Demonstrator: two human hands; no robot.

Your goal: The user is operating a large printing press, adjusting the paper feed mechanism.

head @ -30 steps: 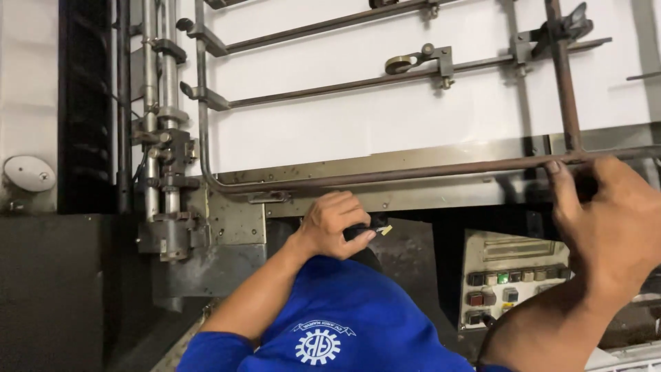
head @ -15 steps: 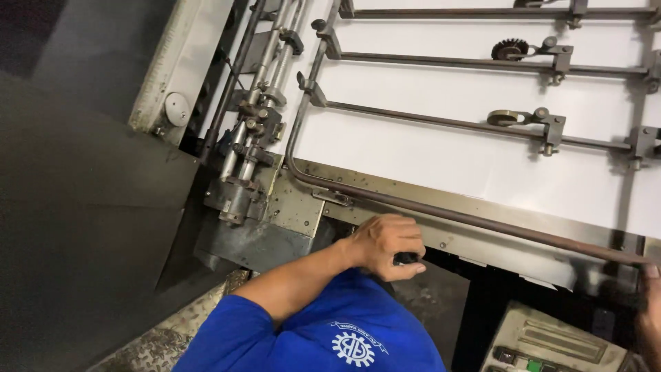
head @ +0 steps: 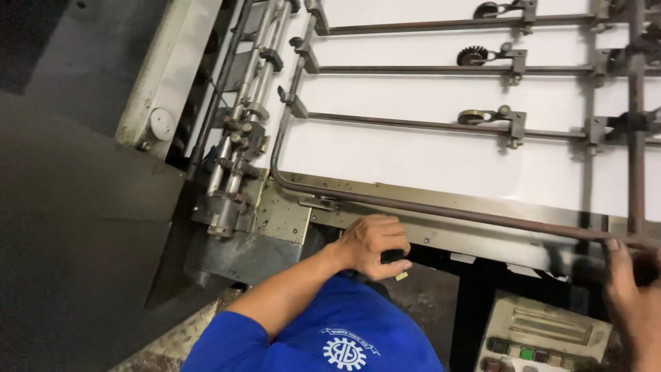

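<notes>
A: What step is this?

B: Gripping, I'd judge: left hand [head: 372,244] curled tight around a small black knob-like object [head: 394,257] under the machine's metal front plate [head: 441,231].

A: And the right hand [head: 630,303]?

B: Fingers hooked on the rusty brown steel rod [head: 441,209] (blurred). A steady twist probably comes next.

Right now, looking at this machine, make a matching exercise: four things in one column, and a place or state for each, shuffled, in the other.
1. left hand
2. right hand
3. control panel
4. white sheet

a. lies flat under the thin rods
b. bottom right, below the rail
c. closed around a small dark object
d. fingers up against the brown rail

Pairs: 1-c, 2-d, 3-b, 4-a
</notes>
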